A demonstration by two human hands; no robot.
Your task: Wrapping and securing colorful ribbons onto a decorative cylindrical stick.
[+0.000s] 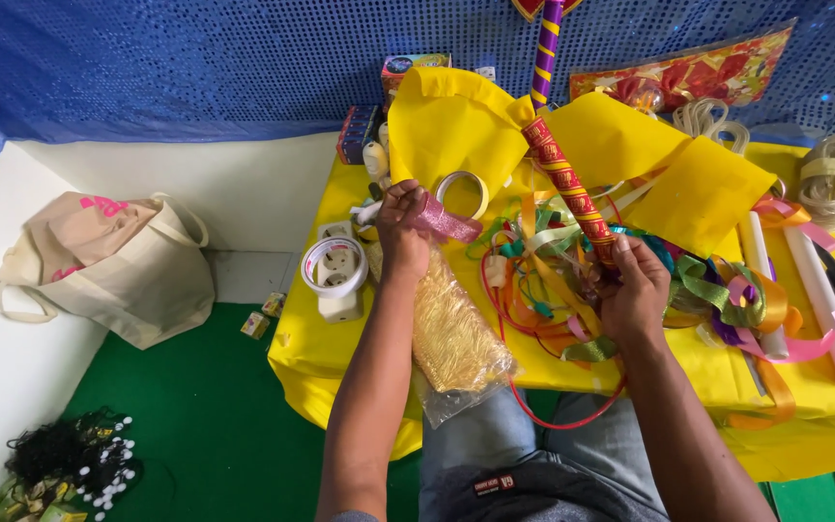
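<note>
From the head camera, the left hand (401,224) pinches one end of a glittery pink ribbon (446,220), which runs rightward from its fingers toward the decorated stick (570,188). The right hand (633,290) is closed around that red-and-gold stick, low on its shaft. Beneath the left wrist lies a bag of gold fringe (454,333); left of it sits a white power strip (335,271). Loose ribbons (553,280) tangle between both hands, so the pink strip could well snag there, or slip from so light a pinch
</note>
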